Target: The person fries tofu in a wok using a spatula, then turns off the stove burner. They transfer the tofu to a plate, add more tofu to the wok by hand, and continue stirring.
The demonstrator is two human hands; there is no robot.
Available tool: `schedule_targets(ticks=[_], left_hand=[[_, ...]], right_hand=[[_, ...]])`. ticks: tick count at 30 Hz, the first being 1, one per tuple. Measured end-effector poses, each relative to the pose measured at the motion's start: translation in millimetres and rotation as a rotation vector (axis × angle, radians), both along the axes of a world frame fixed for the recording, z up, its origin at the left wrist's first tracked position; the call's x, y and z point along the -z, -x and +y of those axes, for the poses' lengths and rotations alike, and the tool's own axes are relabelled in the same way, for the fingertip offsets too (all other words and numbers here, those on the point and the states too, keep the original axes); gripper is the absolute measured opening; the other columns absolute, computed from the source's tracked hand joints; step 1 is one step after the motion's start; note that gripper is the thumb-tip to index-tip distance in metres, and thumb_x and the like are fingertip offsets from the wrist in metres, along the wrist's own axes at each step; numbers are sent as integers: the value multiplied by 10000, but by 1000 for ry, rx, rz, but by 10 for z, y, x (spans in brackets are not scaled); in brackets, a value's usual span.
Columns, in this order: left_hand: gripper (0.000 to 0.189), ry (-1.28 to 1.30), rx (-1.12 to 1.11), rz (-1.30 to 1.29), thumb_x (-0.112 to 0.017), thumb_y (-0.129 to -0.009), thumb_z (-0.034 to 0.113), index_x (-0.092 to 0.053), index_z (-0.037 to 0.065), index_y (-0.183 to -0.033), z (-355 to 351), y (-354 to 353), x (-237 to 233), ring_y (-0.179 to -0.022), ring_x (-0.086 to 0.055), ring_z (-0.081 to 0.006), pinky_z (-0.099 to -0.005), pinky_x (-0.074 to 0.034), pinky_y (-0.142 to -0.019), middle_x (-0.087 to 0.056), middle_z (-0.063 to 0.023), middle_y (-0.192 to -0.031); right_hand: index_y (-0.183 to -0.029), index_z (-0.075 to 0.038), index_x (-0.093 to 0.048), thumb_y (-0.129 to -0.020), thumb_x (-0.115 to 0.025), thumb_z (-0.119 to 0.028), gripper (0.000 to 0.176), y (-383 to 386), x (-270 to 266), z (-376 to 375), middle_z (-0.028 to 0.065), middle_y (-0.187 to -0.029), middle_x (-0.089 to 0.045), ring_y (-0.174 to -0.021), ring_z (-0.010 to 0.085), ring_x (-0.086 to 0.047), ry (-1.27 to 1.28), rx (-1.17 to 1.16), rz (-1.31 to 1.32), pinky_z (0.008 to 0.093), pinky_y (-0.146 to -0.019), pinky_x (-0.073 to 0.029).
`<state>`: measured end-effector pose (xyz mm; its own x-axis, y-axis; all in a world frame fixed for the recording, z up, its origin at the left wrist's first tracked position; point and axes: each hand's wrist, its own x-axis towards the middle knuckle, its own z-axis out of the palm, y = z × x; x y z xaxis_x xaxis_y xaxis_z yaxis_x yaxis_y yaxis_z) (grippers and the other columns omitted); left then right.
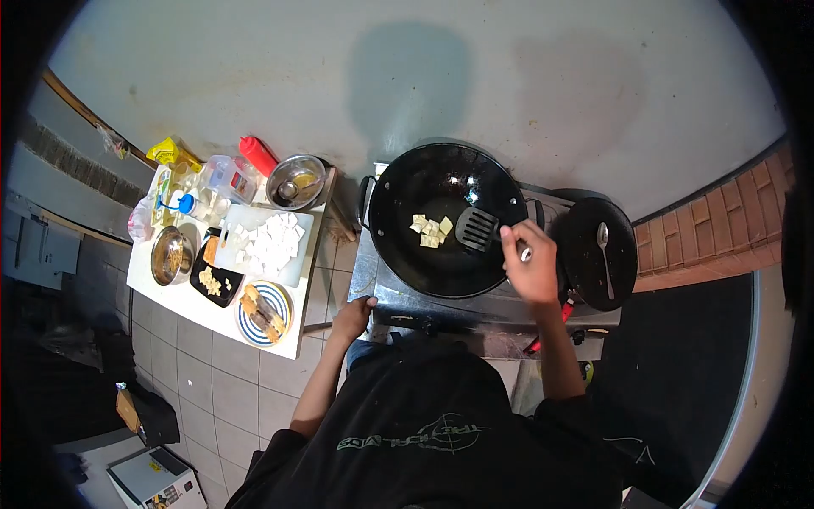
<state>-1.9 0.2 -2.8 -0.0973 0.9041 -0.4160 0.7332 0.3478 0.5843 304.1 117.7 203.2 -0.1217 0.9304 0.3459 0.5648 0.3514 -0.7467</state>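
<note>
My right hand (pixel 532 259) is closed round the handle of a black slotted spatula (pixel 477 230). The spatula's head is inside a large black wok (pixel 424 276) on the stove, just right of a small cluster of pale cubes (pixel 431 229). Those cubes sit together at the wok's bottom, and a little shiny liquid seems to lie beside them. My left hand (pixel 353 320) rests at the front left corner of the steel stove (pixel 394 301), its fingers curled against the edge and partly hidden.
Right of the wok sits a black pan (pixel 585 276) with a spoon (pixel 604 259) on it. On the white table (pixel 284 343) at left are a cutting board (pixel 292 273) with white cubes, a black tray (pixel 227 293), a striped plate (pixel 270 339), metal bowls (pixel 295 204) and a red bottle (pixel 257 156).
</note>
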Motion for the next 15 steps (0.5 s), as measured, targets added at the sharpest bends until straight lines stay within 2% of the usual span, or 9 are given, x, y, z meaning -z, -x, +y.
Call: schedule_targets(ticks=[4, 6, 7, 8, 10, 11, 15], left_hand=[[542, 10, -2, -15, -357, -998, 513, -633, 47, -1009, 4, -10, -39, -988, -591, -469, -550, -452, -815, -654, -261, -962], [537, 20, 7, -7, -357, -999, 508, -632, 46, -1013, 4, 0, -5, -992, -593, -469, -553, -453, -817, -652, -265, -976], [537, 20, 3, -9, -357, -999, 508, -632, 46, -1013, -5, 0, 15, -992, -593, -469, -553, -453, -817, -652, -265, -976], [531, -1, 0, -23, -363, -1000, 501, -632, 43, -1012, -10, 3, 33, -991, -593, -469, -553, -455, -817, -652, -266, -975], [526, -23, -6, -37, -369, -1000, 495, -633, 41, -1012, -19, 5, 37, -990, -594, -468, -554, -457, -816, -651, -267, -975], [524, -19, -6, -32, -373, -1000, 494, -633, 39, -1010, -18, 2, 35, -988, -594, -468, -553, -457, -814, -651, -268, -975], [531, -28, -11, -11, -374, -1002, 496, -633, 32, -1003, -25, -2, 55, -987, -594, -468, -552, -455, -812, -650, -268, -971]], right_hand=[[-724, 60, -528, -903, -634, -125, 278, -33, -42, 259, 191, -650, -499, -553, 338, -466, 71, 50, 25, 390, -536, -365], [-739, 58, -536, -906, -633, -163, 294, -76, -47, 407, 200, -645, -506, -553, 358, -452, 142, 48, -46, 397, -546, -361], [-705, 44, -537, -930, -615, -210, 349, -91, -29, 489, 161, -564, -496, -487, 293, -469, 107, 17, -82, 368, -517, -376], [-705, 44, -537, -930, -615, -210, 349, -96, -44, 538, 161, -564, -496, -487, 293, -469, 108, 14, -84, 368, -517, -376], [-675, 22, -537, -962, -580, -240, 392, -81, -122, 605, 80, -505, -485, -420, 179, -476, 376, 33, 26, 325, -447, -381], [-651, -9, -530, -981, -555, -267, 419, -79, -118, 649, 8, -482, -466, -394, 90, -471, 440, 56, 77, 283, -377, -365], [-669, -22, -528, -983, -551, -259, 394, -250, 144, 817, 5, -527, -499, -382, 92, -466, 509, -45, 171, 267, -358, -362]])
